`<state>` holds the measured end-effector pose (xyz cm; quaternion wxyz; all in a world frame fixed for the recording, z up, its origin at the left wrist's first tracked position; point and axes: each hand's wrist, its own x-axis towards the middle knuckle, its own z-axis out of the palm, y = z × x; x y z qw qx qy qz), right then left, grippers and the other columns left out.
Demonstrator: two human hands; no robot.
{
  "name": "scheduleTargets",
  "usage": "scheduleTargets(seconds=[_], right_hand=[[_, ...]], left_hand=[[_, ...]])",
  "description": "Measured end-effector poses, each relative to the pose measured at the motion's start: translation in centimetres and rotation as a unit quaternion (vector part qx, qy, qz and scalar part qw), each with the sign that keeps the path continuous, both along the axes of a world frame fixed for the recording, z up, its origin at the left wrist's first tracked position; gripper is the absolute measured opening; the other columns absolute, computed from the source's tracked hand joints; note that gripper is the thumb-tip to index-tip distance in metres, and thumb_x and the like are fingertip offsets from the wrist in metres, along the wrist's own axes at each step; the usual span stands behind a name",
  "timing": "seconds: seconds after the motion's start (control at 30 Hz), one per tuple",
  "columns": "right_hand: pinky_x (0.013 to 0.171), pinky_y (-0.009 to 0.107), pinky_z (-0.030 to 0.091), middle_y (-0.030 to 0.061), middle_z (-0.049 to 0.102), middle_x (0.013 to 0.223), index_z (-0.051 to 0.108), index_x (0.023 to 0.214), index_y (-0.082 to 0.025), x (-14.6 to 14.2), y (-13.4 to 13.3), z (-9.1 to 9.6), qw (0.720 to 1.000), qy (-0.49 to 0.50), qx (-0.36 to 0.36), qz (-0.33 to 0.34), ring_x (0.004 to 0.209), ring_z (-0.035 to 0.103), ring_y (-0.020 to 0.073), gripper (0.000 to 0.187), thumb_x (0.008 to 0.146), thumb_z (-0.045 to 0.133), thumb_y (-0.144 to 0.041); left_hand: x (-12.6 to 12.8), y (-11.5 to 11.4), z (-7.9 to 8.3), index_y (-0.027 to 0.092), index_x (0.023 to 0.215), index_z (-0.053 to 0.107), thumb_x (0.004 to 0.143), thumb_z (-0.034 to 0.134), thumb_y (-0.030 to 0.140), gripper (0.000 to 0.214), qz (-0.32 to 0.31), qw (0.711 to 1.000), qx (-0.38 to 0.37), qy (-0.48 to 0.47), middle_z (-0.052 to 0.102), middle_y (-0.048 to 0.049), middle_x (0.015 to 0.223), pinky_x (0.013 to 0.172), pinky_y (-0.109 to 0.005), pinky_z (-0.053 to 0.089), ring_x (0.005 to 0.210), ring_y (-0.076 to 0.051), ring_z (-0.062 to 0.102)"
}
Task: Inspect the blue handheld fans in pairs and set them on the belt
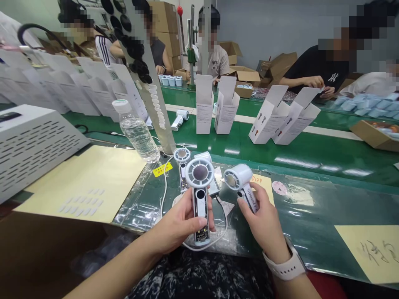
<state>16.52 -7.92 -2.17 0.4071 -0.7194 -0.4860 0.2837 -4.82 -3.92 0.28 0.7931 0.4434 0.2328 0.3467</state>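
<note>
My left hand (pixel 190 216) is closed round the handle of a pale blue handheld fan (pixel 200 172), whose handle front is off so that the circuit board shows. A second handheld fan (pixel 238 177), with lettering on its handle, sits in the grip of my right hand (pixel 262 211), tilted to the left. Just behind them lies another open fan (pixel 182 155), its board also bare. One more fan head (pixel 203 156) is partly hidden by the fan in my left hand. A white cable (pixel 225 216) loops around and below my left hand.
A water bottle (pixel 136 131) stands at the left by a perforated metal post (pixel 152 83). Open white boxes (pixel 204 112) and another fan (pixel 181 119) are on the green belt (pixel 230 145). A vented grey machine (pixel 40 145) sits left. Co-workers sit across.
</note>
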Motion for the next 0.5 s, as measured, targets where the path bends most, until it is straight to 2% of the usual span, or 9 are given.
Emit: scheduleTargets(seconds=[0.07,0.1,0.17,0.23,0.3,0.37,0.43,0.47,0.5], right_hand=[[0.083,0.051,0.047,0.0139,0.067,0.108,0.054,0.126,-0.02,1.2,0.3,-1.2,0.981,-0.192,0.013,-0.014,0.095,0.059,0.0335,0.044,0.086,0.054,-0.038],[0.084,0.053,0.046,0.0146,0.067,0.105,0.055,0.125,-0.019,1.7,0.4,-1.9,0.967,-0.255,0.023,-0.01,0.097,0.058,0.0351,0.042,0.087,0.051,-0.036],[0.086,0.053,0.044,0.0152,0.067,0.102,0.057,0.123,-0.019,2.2,0.5,-2.9,0.943,-0.33,0.05,0.001,0.099,0.056,0.0361,0.039,0.088,0.049,-0.035],[0.086,0.052,0.045,0.0161,0.065,0.109,0.056,0.122,-0.019,2.3,0.5,-3.5,0.934,-0.351,0.069,0.005,0.102,0.055,0.0355,0.038,0.089,0.048,-0.036],[0.086,0.05,0.046,0.0165,0.063,0.114,0.055,0.123,-0.019,2.3,0.5,-3.6,0.937,-0.343,0.069,0.016,0.104,0.055,0.0347,0.038,0.09,0.048,-0.037],[0.085,0.049,0.047,0.0158,0.064,0.111,0.054,0.124,-0.018,2.3,0.4,-3.6,0.941,-0.332,0.06,0.021,0.102,0.056,0.0341,0.039,0.091,0.047,-0.037],[0.084,0.048,0.048,0.0149,0.065,0.108,0.053,0.125,-0.018,2.3,0.5,-3.4,0.944,-0.325,0.057,0.022,0.1,0.057,0.0336,0.039,0.092,0.047,-0.036],[0.083,0.048,0.048,0.0146,0.065,0.108,0.053,0.125,-0.019,2.3,0.5,-3.4,0.944,-0.324,0.059,0.021,0.099,0.057,0.0334,0.038,0.092,0.047,-0.036],[0.083,0.048,0.048,0.0145,0.065,0.108,0.053,0.125,-0.019,2.3,0.5,-3.4,0.944,-0.324,0.061,0.021,0.099,0.057,0.0333,0.038,0.091,0.047,-0.036]], left_hand=[[-0.2,0.1,-0.3,0.024,0.112,0.053,0.075,0.077,0.028,0.044,-0.008,1.0,0.026,-0.007,0.053,-0.0014,0.101,0.072,-0.029,0.045,0.082,-0.016,0.06],[-0.3,0.1,-0.3,0.024,0.112,0.053,0.074,0.077,0.029,0.045,-0.012,0.999,0.037,-0.017,0.053,-0.0021,0.101,0.072,-0.029,0.045,0.083,-0.016,0.059],[-0.3,0.1,0.0,0.024,0.113,0.055,0.075,0.076,0.032,0.044,0.009,0.997,0.066,-0.025,0.055,-0.003,0.1,0.075,-0.032,0.047,0.086,-0.019,0.058],[-0.4,-0.1,0.8,0.027,0.113,0.056,0.078,0.073,0.027,0.039,0.07,0.99,0.122,-0.002,0.057,-0.0024,0.098,0.082,-0.036,0.049,0.09,-0.02,0.058],[-0.8,-0.2,1.5,0.032,0.108,0.056,0.076,0.073,0.016,0.04,0.187,0.959,0.211,0.033,0.061,-0.0001,0.095,0.091,-0.041,0.048,0.093,-0.021,0.059],[-1.6,-0.1,1.4,0.034,0.096,0.054,0.066,0.078,0.008,0.046,0.32,0.901,0.287,0.062,0.065,0.0032,0.088,0.096,-0.045,0.047,0.09,-0.022,0.062],[-2.9,0.4,0.2,0.031,0.082,0.053,0.057,0.084,0.008,0.046,0.416,0.849,0.292,0.142,0.065,0.0045,0.076,0.094,-0.045,0.047,0.085,-0.024,0.063],[-3.7,0.8,-0.6,0.029,0.075,0.054,0.054,0.085,0.011,0.042,0.434,0.835,0.268,0.205,0.064,0.0037,0.07,0.09,-0.043,0.049,0.084,-0.026,0.062],[-4.5,1.2,-1.5,0.028,0.07,0.056,0.056,0.085,0.014,0.035,0.421,0.831,0.23,0.282,0.062,0.0025,0.066,0.086,-0.04,0.049,0.087,-0.027,0.062]])
